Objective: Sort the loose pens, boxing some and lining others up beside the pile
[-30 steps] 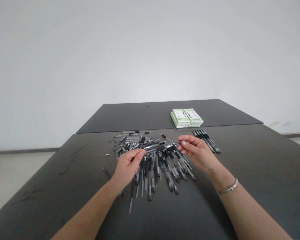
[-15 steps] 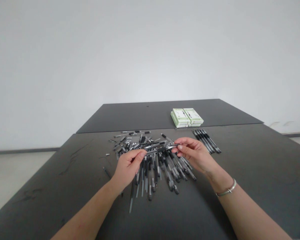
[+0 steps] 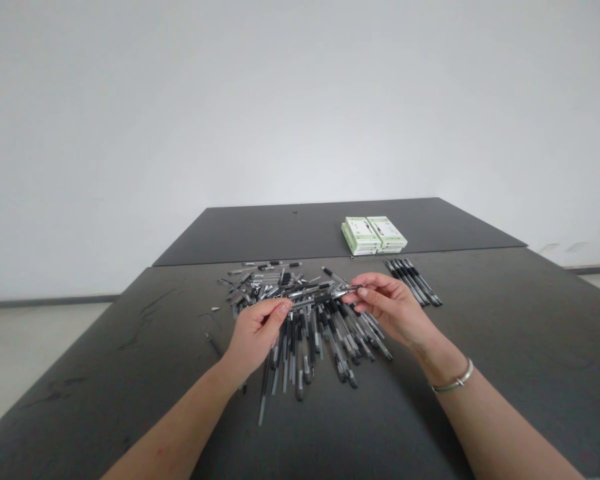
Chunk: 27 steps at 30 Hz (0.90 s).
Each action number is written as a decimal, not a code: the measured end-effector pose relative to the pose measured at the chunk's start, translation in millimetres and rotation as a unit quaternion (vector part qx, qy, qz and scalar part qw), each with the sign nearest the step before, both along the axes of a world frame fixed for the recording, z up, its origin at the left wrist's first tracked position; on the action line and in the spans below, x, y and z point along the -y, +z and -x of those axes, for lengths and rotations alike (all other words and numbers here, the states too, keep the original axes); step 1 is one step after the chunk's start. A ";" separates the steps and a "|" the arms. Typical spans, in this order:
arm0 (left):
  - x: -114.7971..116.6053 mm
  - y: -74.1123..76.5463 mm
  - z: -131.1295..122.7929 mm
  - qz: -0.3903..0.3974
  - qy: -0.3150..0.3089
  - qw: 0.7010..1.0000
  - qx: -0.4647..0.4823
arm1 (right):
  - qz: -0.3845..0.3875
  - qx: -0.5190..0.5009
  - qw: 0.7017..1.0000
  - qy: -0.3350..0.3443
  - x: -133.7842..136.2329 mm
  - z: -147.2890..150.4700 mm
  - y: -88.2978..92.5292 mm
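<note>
Both hands pinch one clear-barrelled gel pen (image 3: pixel 325 297), nearly level, above the pile. The left hand (image 3: pixel 257 331) closes thumb and fingers on its left end; the right hand (image 3: pixel 393 308) closes its fingertips on the right end. Beneath lies a loose pile of pens (image 3: pixel 305 353), too many to count. Upper right of the pile, about six aligned pens (image 3: pixel 413 282) lie side by side; beyond them, two stacks of green-and-white boxes (image 3: pixel 374 235) sit on the dark table (image 3: pixel 480 313).
</note>
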<state>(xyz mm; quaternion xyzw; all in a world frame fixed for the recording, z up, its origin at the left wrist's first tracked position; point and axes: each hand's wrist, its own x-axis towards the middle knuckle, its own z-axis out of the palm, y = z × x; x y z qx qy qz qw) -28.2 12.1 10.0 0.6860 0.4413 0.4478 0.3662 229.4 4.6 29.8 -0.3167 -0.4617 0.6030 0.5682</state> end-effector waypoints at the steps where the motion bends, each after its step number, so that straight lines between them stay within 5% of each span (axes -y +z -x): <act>1: -0.2 -0.4 0.4 -0.003 0.000 1.000 -0.002 | -0.001 0.001 1.000 -0.001 -0.1 0.2 -0.2; 13: -1.2 -0.9 2.1 -0.057 0.009 0.997 -0.060 | -0.104 0.144 0.982 -0.058 4.3 0.2 5.3; 27: -0.3 0.9 0.4 -0.057 -0.008 0.996 -0.066 | -0.115 0.223 0.966 -0.066 5.3 5.7 -1.2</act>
